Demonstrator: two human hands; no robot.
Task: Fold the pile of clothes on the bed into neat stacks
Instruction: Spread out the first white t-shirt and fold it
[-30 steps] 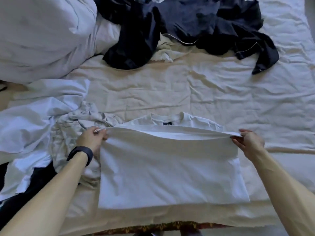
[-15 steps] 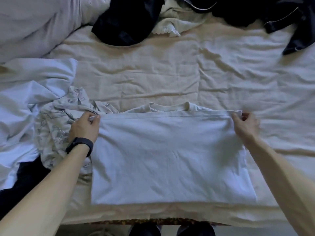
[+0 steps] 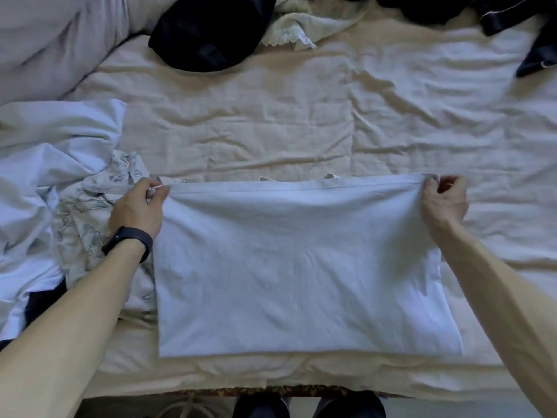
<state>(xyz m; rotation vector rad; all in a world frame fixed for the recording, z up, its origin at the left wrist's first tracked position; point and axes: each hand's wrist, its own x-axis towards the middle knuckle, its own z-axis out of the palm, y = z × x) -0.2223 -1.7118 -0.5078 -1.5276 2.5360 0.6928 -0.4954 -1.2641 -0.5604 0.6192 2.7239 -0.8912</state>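
A white T-shirt lies flat on the bed near its front edge, folded over so its hem runs along the far side and almost covers the collar. My left hand, a dark band on its wrist, pinches the hem's left corner. My right hand pinches the right corner. Both hands hold the hem taut just above the bed sheet.
A patterned pale garment and crumpled white cloth lie left of the shirt. Dark clothes and a cream lace-edged piece sit at the far side. A grey duvet fills the far left corner.
Both hands carried the hem further away from me, over the collar, which now barely shows. The shirt's upper layer lies flatter. The camera tilted down, so the dark pile sits at the frame's top.
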